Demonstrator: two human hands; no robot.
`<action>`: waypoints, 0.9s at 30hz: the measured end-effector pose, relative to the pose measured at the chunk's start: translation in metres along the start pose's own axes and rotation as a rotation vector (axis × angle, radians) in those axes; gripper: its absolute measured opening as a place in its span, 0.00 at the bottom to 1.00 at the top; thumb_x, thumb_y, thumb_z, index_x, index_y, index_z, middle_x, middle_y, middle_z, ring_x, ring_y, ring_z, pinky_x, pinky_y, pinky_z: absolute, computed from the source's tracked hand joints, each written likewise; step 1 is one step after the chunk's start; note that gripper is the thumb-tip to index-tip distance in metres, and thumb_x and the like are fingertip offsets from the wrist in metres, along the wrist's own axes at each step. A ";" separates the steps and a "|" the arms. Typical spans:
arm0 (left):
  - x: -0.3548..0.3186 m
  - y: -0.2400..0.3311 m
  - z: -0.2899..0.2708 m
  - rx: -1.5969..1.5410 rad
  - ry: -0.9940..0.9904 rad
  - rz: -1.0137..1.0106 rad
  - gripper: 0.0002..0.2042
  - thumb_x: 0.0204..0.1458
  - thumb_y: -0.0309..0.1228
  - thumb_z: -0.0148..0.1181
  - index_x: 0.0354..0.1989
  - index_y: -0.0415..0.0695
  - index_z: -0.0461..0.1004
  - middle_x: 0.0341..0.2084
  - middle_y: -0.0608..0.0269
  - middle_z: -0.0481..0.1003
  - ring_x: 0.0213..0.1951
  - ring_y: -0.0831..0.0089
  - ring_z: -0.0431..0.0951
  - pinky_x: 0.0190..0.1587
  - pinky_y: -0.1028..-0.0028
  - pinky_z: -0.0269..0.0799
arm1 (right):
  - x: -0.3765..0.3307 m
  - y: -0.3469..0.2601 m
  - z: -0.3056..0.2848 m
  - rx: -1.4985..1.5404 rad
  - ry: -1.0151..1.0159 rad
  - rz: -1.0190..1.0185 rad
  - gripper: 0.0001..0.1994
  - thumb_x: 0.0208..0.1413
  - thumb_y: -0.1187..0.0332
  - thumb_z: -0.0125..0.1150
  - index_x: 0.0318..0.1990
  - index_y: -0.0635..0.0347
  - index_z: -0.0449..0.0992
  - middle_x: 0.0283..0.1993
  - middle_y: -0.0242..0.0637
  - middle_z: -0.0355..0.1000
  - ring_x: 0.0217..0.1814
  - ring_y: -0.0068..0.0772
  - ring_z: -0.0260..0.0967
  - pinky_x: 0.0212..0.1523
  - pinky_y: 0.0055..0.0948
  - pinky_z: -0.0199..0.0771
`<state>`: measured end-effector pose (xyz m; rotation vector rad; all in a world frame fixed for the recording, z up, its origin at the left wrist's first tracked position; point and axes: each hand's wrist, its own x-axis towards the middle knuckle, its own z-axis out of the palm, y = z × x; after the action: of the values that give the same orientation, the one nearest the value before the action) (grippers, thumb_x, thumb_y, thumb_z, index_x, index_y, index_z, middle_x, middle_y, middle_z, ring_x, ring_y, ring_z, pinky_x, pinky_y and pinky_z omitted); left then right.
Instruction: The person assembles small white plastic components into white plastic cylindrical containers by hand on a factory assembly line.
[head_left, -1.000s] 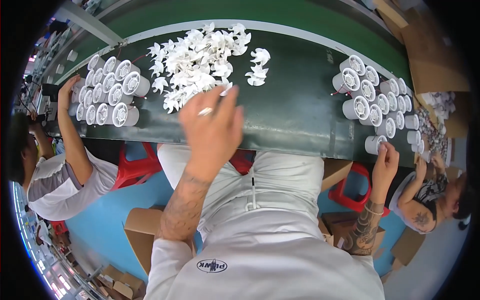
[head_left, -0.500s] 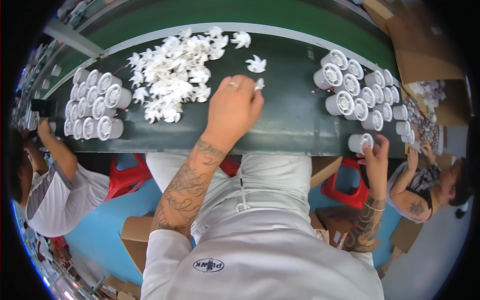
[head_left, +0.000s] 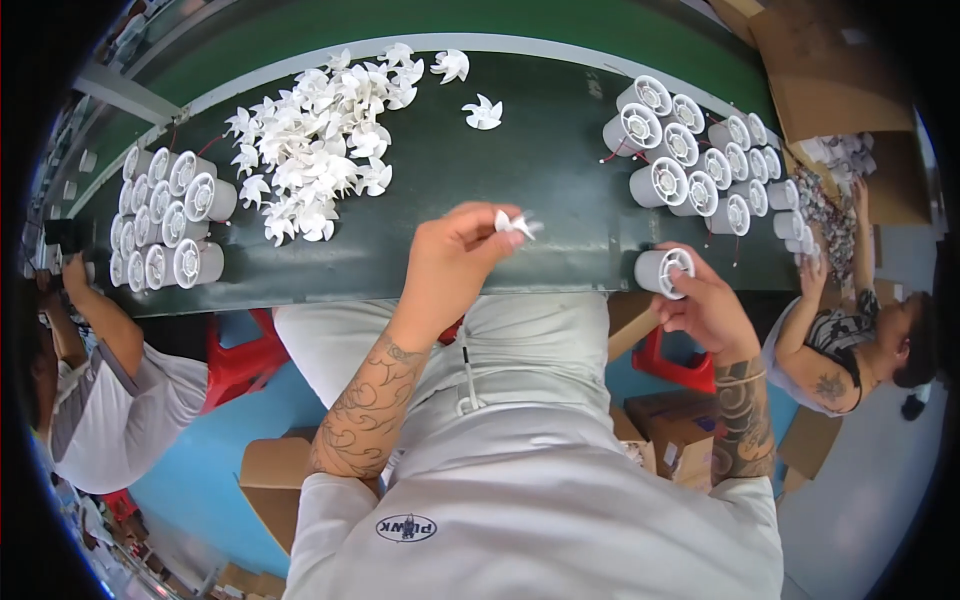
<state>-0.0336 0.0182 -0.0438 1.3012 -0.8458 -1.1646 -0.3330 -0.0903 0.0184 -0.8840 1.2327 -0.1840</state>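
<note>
While the left hand (head_left: pixel 448 255) has its fingers pinching a white impeller (head_left: pixel 509 225) over the table (head_left: pixel 560 185), the right hand (head_left: pixel 712 308) gripping a white housing (head_left: pixel 654 271), a slack pinch could drop the impeller.

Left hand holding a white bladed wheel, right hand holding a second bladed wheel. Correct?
Not quite: the right hand holds a white cup-shaped housing, not a second bladed wheel, as the head view shows. The left hand does hold a white bladed wheel.
</note>
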 end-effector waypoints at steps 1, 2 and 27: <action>-0.005 -0.003 0.001 -0.064 -0.020 -0.028 0.08 0.55 0.18 0.60 0.43 0.33 0.78 0.40 0.62 0.78 0.40 0.80 0.76 0.44 0.80 0.73 | 0.004 0.011 0.004 0.085 -0.102 -0.083 0.20 0.65 0.64 0.51 0.64 0.49 0.60 0.38 0.40 0.72 0.26 0.25 0.71 0.25 0.23 0.76; -0.012 -0.003 0.003 -0.078 0.007 -0.025 0.08 0.55 0.18 0.60 0.43 0.33 0.78 0.40 0.62 0.78 0.40 0.80 0.76 0.44 0.80 0.73 | -0.003 0.019 0.026 0.163 -0.151 -0.124 0.22 0.63 0.63 0.54 0.63 0.49 0.61 0.41 0.40 0.70 0.25 0.27 0.68 0.21 0.23 0.71; -0.125 0.023 0.011 0.073 -0.155 0.463 0.10 0.39 0.21 0.73 0.33 0.40 0.82 0.35 0.61 0.71 0.33 0.74 0.74 0.30 0.76 0.71 | -0.021 0.121 0.137 1.435 -1.357 0.459 0.26 0.62 0.50 0.52 0.62 0.50 0.58 0.55 0.52 0.67 0.13 0.35 0.67 0.09 0.26 0.67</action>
<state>-0.0713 0.1322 -0.0025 1.0063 -1.2369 -0.8759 -0.2610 0.0686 -0.0399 0.5730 -0.1796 -0.0270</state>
